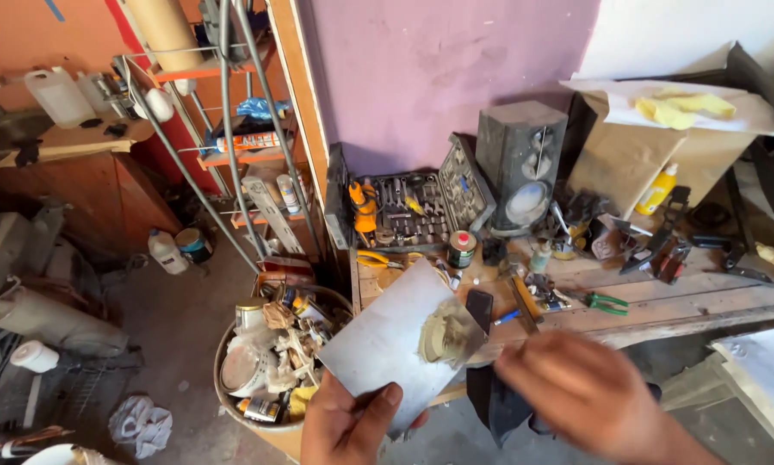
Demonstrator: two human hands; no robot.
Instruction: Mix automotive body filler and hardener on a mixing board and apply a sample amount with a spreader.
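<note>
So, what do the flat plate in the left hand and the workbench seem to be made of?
The flat plate looks like thin sheet metal: grey, dull sheen, straight edges; a beige paste sits on it. The left hand holds its lower edge. The workbench looks like bare wooden planks, with visible grain and seams, worn and stained.

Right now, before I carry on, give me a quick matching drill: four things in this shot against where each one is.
Things:
1. metal sheet
2. putty blob
3. socket set case
4. yellow bottle

Places:
A. open against the purple wall
B. held in the left hand
C. far right of the bench, by the cardboard
D. on the sheet's right side

Pairs: 1-B, 2-D, 3-A, 4-C
</note>
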